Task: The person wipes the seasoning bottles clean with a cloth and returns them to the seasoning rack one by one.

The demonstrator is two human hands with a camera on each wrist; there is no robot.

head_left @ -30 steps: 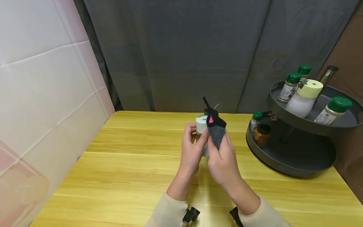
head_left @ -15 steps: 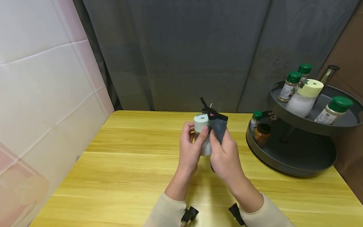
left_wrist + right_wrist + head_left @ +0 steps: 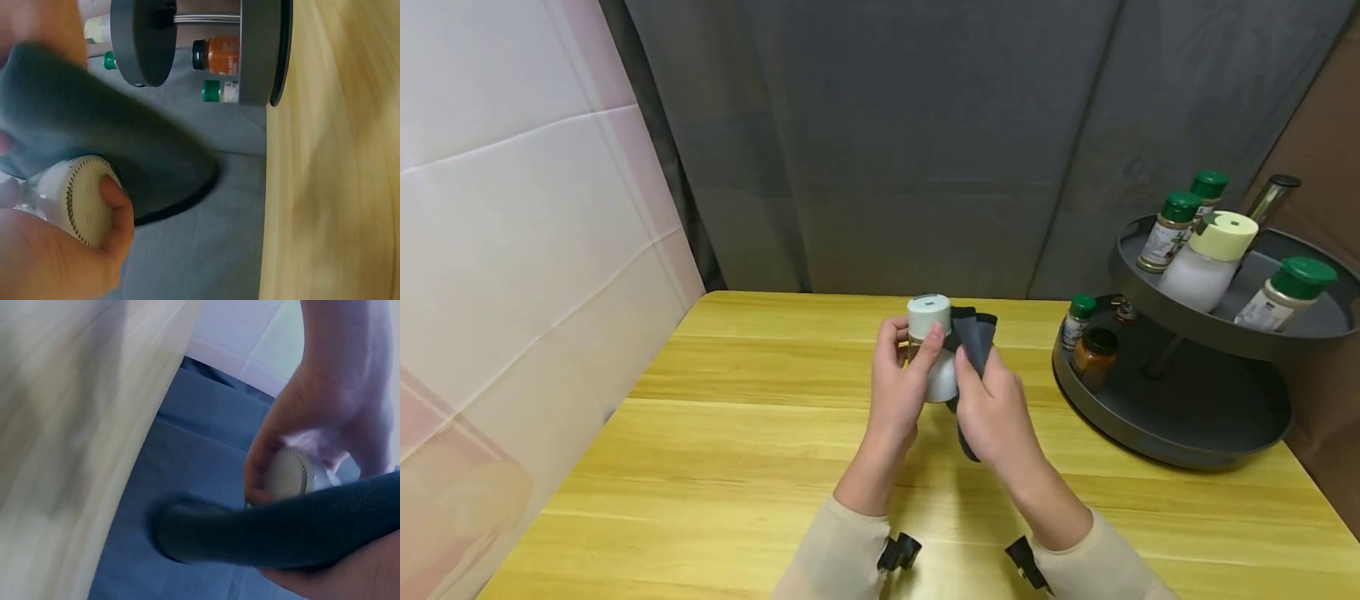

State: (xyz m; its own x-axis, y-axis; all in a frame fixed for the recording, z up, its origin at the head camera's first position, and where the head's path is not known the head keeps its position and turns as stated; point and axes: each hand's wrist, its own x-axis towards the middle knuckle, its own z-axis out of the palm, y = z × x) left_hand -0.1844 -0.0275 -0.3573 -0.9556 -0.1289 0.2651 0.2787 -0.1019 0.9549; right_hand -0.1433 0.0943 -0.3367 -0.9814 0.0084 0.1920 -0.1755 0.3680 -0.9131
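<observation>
A clear seasoning jar with a pale cap [image 3: 928, 318] and white contents is held upright above the table in my left hand [image 3: 897, 387]. The thumb lies across its front, and a finger curls under the jar's base [image 3: 90, 200] in the left wrist view. My right hand [image 3: 997, 412] pinches a dark grey cloth [image 3: 976, 337] with black edging, close against the jar's right side. Part of the cloth hangs below that hand. In the right wrist view the folded cloth [image 3: 281, 531] covers part of the jar [image 3: 286, 475].
On the right stands a two-tier dark grey turntable rack [image 3: 1180, 450]. Its upper tier bears green-capped spice bottles [image 3: 1288, 292] and a jar with a yellow-green cap [image 3: 1206, 262]. An orange-brown jar [image 3: 1093, 354] is on the lower tier. A grey curtain [image 3: 880, 167] hangs behind the table [image 3: 737, 467].
The jar has shifted slightly left and up in my left hand. The cloth's upper end has dropped, its pink patch has gone from sight, and more cloth hangs below my right hand.
</observation>
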